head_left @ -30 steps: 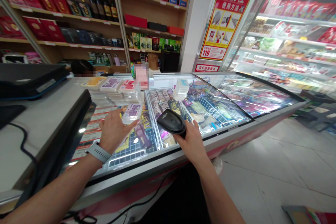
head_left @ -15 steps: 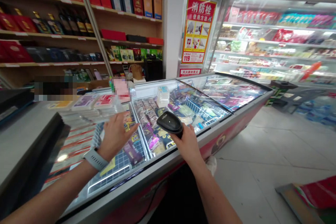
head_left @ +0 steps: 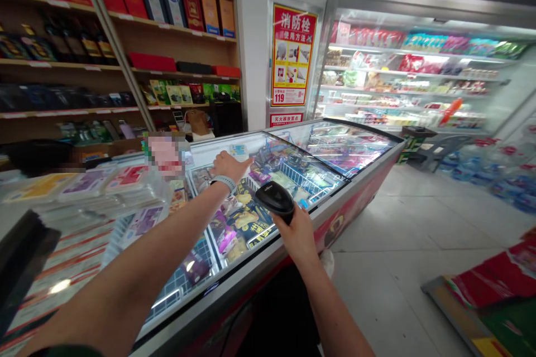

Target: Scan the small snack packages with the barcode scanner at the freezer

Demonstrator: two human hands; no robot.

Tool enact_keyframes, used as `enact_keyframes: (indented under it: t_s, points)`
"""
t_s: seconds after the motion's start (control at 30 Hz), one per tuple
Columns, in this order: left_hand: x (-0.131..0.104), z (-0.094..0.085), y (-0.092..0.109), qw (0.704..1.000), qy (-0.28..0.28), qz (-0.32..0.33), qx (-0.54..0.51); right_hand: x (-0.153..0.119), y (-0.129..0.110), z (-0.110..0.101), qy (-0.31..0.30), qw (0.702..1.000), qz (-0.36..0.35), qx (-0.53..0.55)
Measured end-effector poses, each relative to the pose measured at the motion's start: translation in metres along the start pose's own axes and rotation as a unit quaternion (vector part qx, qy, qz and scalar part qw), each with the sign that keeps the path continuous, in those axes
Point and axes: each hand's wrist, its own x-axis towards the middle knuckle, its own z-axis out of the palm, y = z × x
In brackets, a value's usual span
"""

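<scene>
A black barcode scanner [head_left: 274,198] is in my right hand [head_left: 298,234], my fingers wrapped round its handle. It is held above the near edge of the chest freezer [head_left: 268,254]. My left hand [head_left: 230,166], with a light watch strap on the wrist, stretches out over the freezer with the thumb apart from the fingers. Just beyond it is a stack of flat clear packs [head_left: 239,150], partly hidden by the hand; whether they touch cannot be made out. Under the glass lie packaged foods [head_left: 247,212] and a wire basket [head_left: 299,178].
Clear packs with coloured labels [head_left: 90,184] are stacked at the left on the freezer. Shelves of boxes and bottles [head_left: 184,50] stand behind. A lit fridge [head_left: 402,72], water bottles [head_left: 494,164] and a low platform with red packs [head_left: 498,273] are at the right.
My left hand has moved forward and right, from near the labelled packs to the stack farther back. The scanner stays in my right hand. The view has turned right.
</scene>
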Motion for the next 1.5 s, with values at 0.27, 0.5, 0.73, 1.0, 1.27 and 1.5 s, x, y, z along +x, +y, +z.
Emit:
enact_keyframes:
  t_s: [0.27,0.5,0.73,1.0,1.27,1.5]
  points:
    - [0.01,0.003,0.001,1.0,0.009,0.002,-0.004,-0.003,0.003,0.0,0.0,1.0,0.0,-0.011]
    - [-0.007,-0.03,-0.03,0.997,0.026,0.076,-0.012,-0.007,0.001,0.002,-0.014,1.0,-0.001,-0.024]
    - [-0.064,-0.08,-0.102,0.975,0.057,0.215,-0.007,-0.014,-0.011,0.009,-0.049,0.997,-0.055,-0.014]
    - [-0.116,-0.137,-0.183,0.956,0.079,0.282,0.018,-0.03,-0.038,0.027,-0.141,0.982,-0.122,0.007]
    - [-0.124,-0.149,-0.217,0.951,0.103,0.291,0.018,-0.036,-0.063,0.042,-0.178,0.968,-0.178,-0.011]
    - [-0.123,-0.148,-0.217,0.951,0.1,0.293,0.004,-0.038,-0.066,0.048,-0.169,0.969,-0.182,-0.016]
